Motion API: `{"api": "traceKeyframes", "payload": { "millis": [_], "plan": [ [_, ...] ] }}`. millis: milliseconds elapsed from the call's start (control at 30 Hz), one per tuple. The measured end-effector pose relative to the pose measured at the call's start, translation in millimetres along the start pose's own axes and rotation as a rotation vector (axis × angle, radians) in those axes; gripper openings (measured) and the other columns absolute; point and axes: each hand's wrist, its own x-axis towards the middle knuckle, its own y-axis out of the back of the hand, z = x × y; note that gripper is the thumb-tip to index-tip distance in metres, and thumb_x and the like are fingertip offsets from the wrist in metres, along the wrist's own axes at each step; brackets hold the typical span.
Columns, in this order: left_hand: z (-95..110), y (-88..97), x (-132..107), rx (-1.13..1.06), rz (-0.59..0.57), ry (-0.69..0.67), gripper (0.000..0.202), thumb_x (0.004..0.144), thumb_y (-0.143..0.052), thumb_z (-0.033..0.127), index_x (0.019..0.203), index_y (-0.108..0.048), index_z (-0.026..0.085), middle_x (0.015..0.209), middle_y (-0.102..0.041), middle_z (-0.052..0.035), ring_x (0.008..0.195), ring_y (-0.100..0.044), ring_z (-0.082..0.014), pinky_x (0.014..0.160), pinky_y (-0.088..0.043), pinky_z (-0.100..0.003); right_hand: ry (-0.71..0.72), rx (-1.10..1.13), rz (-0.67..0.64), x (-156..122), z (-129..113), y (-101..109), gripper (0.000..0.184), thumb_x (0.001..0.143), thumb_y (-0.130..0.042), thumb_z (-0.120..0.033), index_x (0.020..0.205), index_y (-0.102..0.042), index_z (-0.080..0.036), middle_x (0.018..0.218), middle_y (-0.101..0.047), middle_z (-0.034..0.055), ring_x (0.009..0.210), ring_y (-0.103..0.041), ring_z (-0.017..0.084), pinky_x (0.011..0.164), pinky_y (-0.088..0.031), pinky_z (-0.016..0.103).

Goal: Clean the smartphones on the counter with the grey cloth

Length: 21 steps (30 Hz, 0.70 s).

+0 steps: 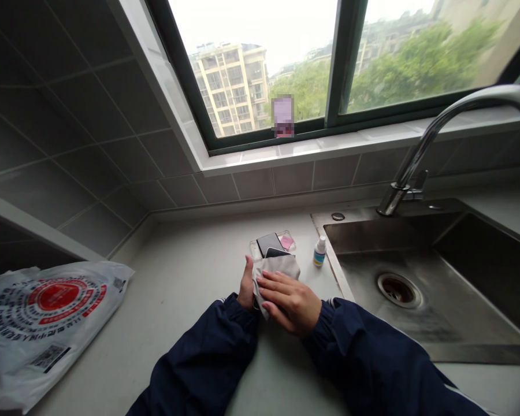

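My left hand (246,283) holds a smartphone (275,252) from the left side, its thumb pointing up. Only the phone's dark far end shows; a grey cloth (281,264) covers the rest. Flat on top of the cloth lies my right hand (290,300), with its fingers stretched out. Just beyond the phone is a clear, shallow case-like piece (255,248), with a dark flat rectangle (268,242) and a small pink piece (286,241) on it. A small white spray bottle (319,252) with a blue and yellow label stands upright to the right.
A steel sink (340,277) with a chrome faucet (416,156) is on the right. On the left, a white plastic bag (21,358) with red and black print lies on the white counter (177,266). A window and its sill (260,153) run along the back.
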Motion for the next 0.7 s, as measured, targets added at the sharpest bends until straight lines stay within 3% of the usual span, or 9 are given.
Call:
{"api": "traceKeyframes", "payload": {
  "millis": [167, 333, 500, 700],
  "plan": [
    [-1, -1.7, 2, -0.008, 0.000, -0.063, 0.081, 0.086, -0.031, 0.074, 0.100, -0.066, 0.002, 0.095, -0.070, -0.0226, 0.107, -0.065, -0.0316, 0.101, -0.045, -0.041, -0.035, -0.057, 0.012, -1, 5, -3, 0.036, 0.095, -0.048, -0.025, 0.126, -0.062, -0.012, 0.139, -0.055, 0.0114, 0.135, -0.045, 0.026, 0.111, -0.042, 0.044],
    [-1, -8.1, 4, -0.012, -0.045, -0.140, 0.076, 0.091, -0.030, 0.067, 0.128, -0.055, 0.005, 0.116, -0.066, -0.0204, 0.122, -0.056, -0.0298, 0.108, -0.037, -0.041, -0.089, -0.139, 0.025, -2, 12, -4, 0.043, 0.096, -0.047, -0.027, 0.134, -0.054, -0.010, 0.145, -0.047, 0.0142, 0.141, -0.035, 0.029, 0.111, -0.041, 0.048],
    [-2, -9.5, 4, 0.009, -0.133, -0.081, 0.083, 0.090, -0.023, 0.070, 0.146, -0.037, 0.009, 0.133, -0.057, -0.0194, 0.132, -0.046, -0.0303, 0.113, -0.030, -0.041, -0.170, -0.203, 0.029, -3, 15, -3, 0.050, 0.097, -0.046, -0.031, 0.140, -0.047, -0.005, 0.150, -0.039, 0.0167, 0.143, -0.030, 0.031, 0.111, -0.039, 0.051],
    [-3, -3.5, 6, -0.005, -0.186, -0.072, 0.081, 0.091, -0.016, 0.068, 0.150, -0.031, 0.013, 0.140, -0.052, -0.0156, 0.137, -0.040, -0.0287, 0.116, -0.022, -0.041, -0.226, -0.246, 0.048, -4, 18, -5, 0.055, 0.097, -0.046, -0.033, 0.145, -0.039, -0.007, 0.153, -0.033, 0.0165, 0.145, -0.026, 0.032, 0.112, -0.038, 0.053]
  ]
}}
